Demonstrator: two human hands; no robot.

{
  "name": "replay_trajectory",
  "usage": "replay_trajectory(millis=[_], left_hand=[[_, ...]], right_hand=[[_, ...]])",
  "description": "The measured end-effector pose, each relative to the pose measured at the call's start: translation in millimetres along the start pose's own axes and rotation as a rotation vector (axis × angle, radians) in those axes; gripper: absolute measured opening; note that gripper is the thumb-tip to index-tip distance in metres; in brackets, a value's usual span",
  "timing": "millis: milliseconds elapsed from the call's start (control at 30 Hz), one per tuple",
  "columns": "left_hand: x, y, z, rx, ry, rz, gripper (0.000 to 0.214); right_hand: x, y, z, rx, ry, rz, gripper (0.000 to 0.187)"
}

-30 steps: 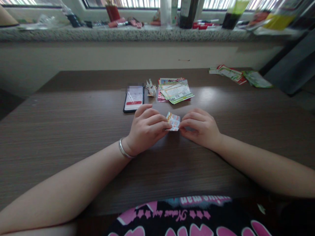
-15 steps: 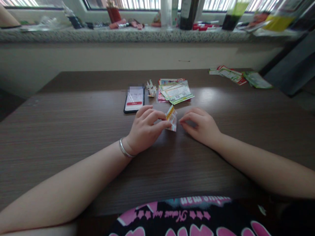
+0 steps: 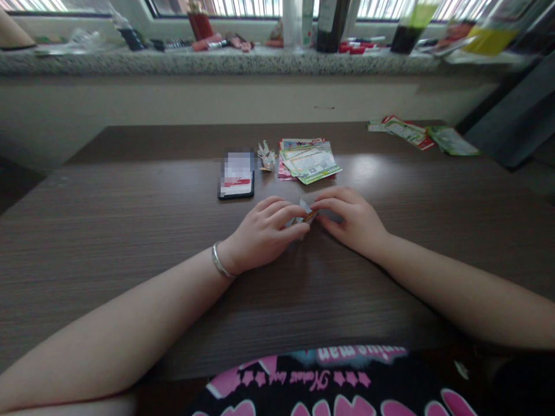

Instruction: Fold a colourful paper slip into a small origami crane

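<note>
A small folded piece of printed paper (image 3: 306, 216), white with a yellow-orange strip, is held just above the brown table. My left hand (image 3: 269, 231), with a silver bangle at the wrist, pinches it between thumb and fingers from the left. From the right, my right hand (image 3: 351, 219) has its thumb and fingertips closed at the paper's edge. Fingers cover much of the paper. Beyond my hands lie a phone (image 3: 236, 176) with a lit screen, a small folded paper figure (image 3: 267, 157) and a stack of printed leaflets (image 3: 312, 162).
More printed leaflets (image 3: 407, 132) lie at the table's far right corner. A speckled stone sill (image 3: 260, 63) runs behind the table, with bottles, red pens and other small items on it. A dark grey object (image 3: 511, 110) stands to the right.
The paper has turned and now shows less of its printed face. My left hand has shifted slightly right and my right hand's fingertips have come in to the paper.
</note>
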State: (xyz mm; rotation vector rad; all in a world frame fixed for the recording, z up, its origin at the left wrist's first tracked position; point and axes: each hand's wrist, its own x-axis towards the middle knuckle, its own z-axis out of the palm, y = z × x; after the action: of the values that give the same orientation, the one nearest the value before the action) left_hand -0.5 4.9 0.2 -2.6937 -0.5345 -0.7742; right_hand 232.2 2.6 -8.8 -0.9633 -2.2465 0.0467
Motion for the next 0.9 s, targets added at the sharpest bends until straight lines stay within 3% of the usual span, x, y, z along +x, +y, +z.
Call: replay_trajectory(millis=[167, 300, 700, 900], left_hand=[[-1.4, 1.4, -2.5, -0.143, -0.079, -0.118, 0.043], [-2.2, 0.5, -3.4, -0.202, -0.206, -0.175, 0.043], [-8.5, -9.6, -7.4, -0.175, -0.304, -0.077, 0.033], [-8.0, -12.4, -12.7, -0.210, -0.362, -0.057, 0.038]], right_hand=[[-2.1, 3.0, -0.9, -0.013, -0.009, 0.031, 0.011], [-3.0, 6.9, -1.7, -0.009, -0.028, 0.006, 0.009], [-5.7, 20.8, -13.5, -0.290, -0.205, -0.231, 0.013], [-5.7, 21.8, -15.1, -0.343, -0.288, -0.268, 0.015]])
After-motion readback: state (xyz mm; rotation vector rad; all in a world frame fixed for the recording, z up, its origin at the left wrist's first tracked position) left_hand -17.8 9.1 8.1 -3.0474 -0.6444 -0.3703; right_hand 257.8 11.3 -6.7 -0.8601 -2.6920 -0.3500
